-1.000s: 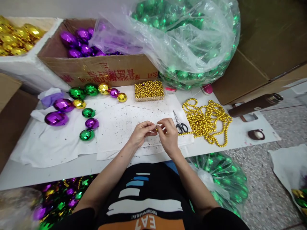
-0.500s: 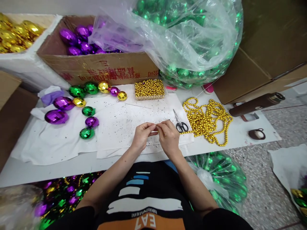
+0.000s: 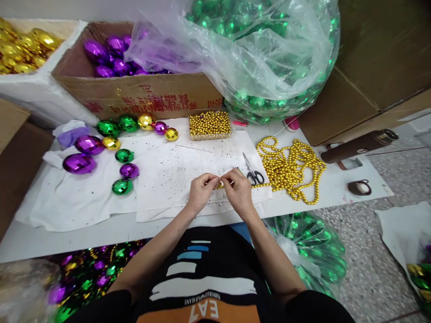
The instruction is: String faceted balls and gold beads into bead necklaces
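Observation:
Both hands meet over the white cloth point(image 3: 168, 166), fingertips pinched close together. My left hand point(image 3: 201, 193) and my right hand point(image 3: 238, 193) pinch the end of a gold bead string point(image 3: 283, 172), and a few gold beads show between and below the fingertips. The exact part gripped is too small to make out. From under my right hand the string runs right to a loose heap. Black-handled scissors point(image 3: 256, 177) lie just right of that hand. Beyond the hands stands a clear tray of loose gold beads point(image 3: 210, 125).
Faceted purple, green and gold ornaments point(image 3: 124, 156) lie left on the cloth. Behind are a cardboard box point(image 3: 141, 94) of purple ornaments and a plastic bag point(image 3: 279, 58) of green ones. A brown flask point(image 3: 360, 146) and a small brown cup point(image 3: 359, 187) stand right.
My fingertips have drawn slightly apart, and gold beads now show between them. The string's heap and everything else on the table stay in place.

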`<state>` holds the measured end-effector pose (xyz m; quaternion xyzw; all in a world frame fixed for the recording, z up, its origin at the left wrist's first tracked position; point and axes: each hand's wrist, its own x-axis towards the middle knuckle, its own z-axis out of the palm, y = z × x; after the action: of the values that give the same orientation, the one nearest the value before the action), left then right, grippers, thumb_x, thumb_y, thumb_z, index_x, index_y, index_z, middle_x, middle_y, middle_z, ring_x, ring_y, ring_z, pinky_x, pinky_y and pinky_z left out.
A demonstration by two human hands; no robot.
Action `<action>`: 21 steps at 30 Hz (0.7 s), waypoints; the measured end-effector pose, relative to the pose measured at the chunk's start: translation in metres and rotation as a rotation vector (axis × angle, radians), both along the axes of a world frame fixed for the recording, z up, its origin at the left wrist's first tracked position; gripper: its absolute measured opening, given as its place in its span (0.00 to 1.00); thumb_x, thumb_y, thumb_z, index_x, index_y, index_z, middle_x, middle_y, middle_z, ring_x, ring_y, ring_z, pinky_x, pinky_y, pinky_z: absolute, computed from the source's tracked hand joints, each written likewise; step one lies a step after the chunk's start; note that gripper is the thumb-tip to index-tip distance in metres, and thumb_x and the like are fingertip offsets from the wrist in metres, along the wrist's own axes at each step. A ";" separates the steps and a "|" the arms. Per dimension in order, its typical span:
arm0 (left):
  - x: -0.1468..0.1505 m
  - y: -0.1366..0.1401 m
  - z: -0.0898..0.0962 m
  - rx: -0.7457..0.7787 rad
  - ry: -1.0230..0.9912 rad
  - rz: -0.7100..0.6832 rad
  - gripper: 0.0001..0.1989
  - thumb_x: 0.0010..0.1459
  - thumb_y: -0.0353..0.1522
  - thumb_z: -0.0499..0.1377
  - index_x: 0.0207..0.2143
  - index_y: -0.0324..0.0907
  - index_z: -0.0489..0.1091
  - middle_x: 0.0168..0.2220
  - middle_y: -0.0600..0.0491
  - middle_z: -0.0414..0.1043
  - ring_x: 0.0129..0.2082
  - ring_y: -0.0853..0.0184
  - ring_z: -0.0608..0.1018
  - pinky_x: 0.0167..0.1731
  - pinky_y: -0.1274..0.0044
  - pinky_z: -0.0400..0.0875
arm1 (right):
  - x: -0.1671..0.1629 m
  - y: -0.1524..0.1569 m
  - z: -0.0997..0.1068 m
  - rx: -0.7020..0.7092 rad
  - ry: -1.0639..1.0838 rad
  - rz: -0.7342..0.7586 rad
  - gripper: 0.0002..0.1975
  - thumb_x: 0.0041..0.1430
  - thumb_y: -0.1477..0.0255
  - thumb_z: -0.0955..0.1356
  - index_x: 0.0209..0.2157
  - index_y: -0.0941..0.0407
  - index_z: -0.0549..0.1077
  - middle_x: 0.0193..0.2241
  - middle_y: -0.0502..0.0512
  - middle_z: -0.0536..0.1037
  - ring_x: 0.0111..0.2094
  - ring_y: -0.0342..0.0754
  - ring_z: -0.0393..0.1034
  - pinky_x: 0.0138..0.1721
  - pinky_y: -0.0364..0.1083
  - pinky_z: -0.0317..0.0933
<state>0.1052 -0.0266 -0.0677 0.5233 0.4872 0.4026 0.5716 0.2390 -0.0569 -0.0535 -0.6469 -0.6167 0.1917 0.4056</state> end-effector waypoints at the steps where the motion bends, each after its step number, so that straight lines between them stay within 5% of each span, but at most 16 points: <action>1: -0.001 0.000 0.001 -0.022 -0.019 -0.006 0.10 0.53 0.38 0.64 0.27 0.39 0.76 0.25 0.53 0.75 0.27 0.69 0.75 0.31 0.77 0.72 | 0.002 0.001 0.000 -0.028 0.114 -0.004 0.09 0.58 0.76 0.65 0.25 0.56 0.72 0.27 0.52 0.71 0.29 0.45 0.67 0.32 0.45 0.59; 6: 0.000 0.001 0.008 -0.216 -0.266 -0.085 0.14 0.52 0.42 0.66 0.31 0.39 0.73 0.30 0.52 0.75 0.24 0.72 0.75 0.21 0.81 0.69 | 0.008 0.003 -0.004 -0.161 0.692 -0.026 0.08 0.55 0.66 0.68 0.27 0.56 0.71 0.22 0.48 0.69 0.21 0.40 0.57 0.21 0.41 0.51; 8: 0.000 0.000 0.011 -0.313 -0.370 -0.166 0.16 0.52 0.43 0.66 0.32 0.39 0.70 0.31 0.53 0.75 0.20 0.73 0.74 0.18 0.81 0.67 | 0.007 0.001 -0.003 -0.136 0.768 -0.039 0.08 0.56 0.65 0.68 0.29 0.56 0.71 0.22 0.47 0.68 0.20 0.40 0.55 0.20 0.41 0.50; 14: -0.001 -0.001 0.016 -0.304 -0.242 -0.314 0.18 0.52 0.45 0.66 0.30 0.39 0.70 0.23 0.57 0.70 0.15 0.78 0.65 0.15 0.84 0.56 | 0.003 -0.004 0.010 0.205 0.288 -0.144 0.07 0.65 0.69 0.64 0.38 0.56 0.73 0.39 0.57 0.76 0.29 0.43 0.68 0.29 0.44 0.62; 16: -0.002 -0.002 0.015 -0.271 -0.202 -0.325 0.17 0.53 0.44 0.66 0.28 0.38 0.71 0.23 0.57 0.69 0.16 0.79 0.64 0.16 0.83 0.55 | 0.009 -0.004 0.012 0.120 0.298 -0.105 0.09 0.68 0.68 0.62 0.40 0.56 0.72 0.36 0.54 0.77 0.24 0.40 0.66 0.28 0.43 0.61; 21: -0.008 0.002 0.011 -0.248 -0.245 -0.206 0.15 0.54 0.43 0.65 0.30 0.39 0.74 0.22 0.57 0.68 0.16 0.79 0.62 0.17 0.83 0.52 | 0.046 -0.001 0.013 -0.226 0.248 0.306 0.13 0.66 0.63 0.65 0.32 0.56 0.74 0.24 0.48 0.75 0.24 0.42 0.69 0.28 0.42 0.60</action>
<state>0.0969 -0.0244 -0.0564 0.4430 0.4038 0.3397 0.7248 0.2848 -0.0579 -0.0408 -0.5586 -0.6276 0.3970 0.3693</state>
